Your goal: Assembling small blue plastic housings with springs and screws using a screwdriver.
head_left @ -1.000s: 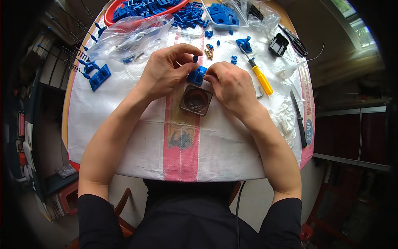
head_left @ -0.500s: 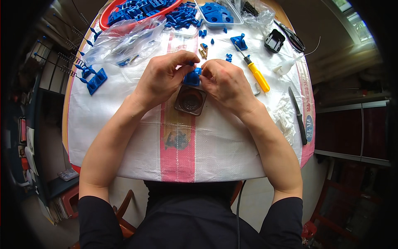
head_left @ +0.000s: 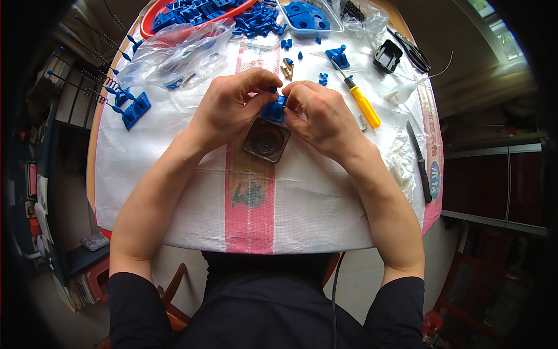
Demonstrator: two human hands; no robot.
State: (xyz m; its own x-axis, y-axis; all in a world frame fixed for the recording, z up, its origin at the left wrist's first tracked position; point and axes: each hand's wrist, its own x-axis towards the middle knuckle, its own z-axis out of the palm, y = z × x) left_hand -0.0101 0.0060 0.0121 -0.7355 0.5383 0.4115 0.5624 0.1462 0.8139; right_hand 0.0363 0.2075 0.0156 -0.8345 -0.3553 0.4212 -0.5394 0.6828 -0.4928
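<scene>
Blue plastic bracket (head_left: 273, 110) in my left hand (head_left: 232, 107), whose thumb and forefinger nearly meet; my right hand (head_left: 319, 116) curls its fingers at the bracket's right side, gripping or merely touching, I cannot tell. It sits between a brown dish (head_left: 266, 140) and the worktop's (head_left: 186, 221) far edge. I judge uneven fingertip pressure could tip it into the dish just beside it.

Open near cloth (head_left: 325, 215), brown dish (head_left: 260, 156) beyond, screwdriver (head_left: 366, 109) blocking right
</scene>
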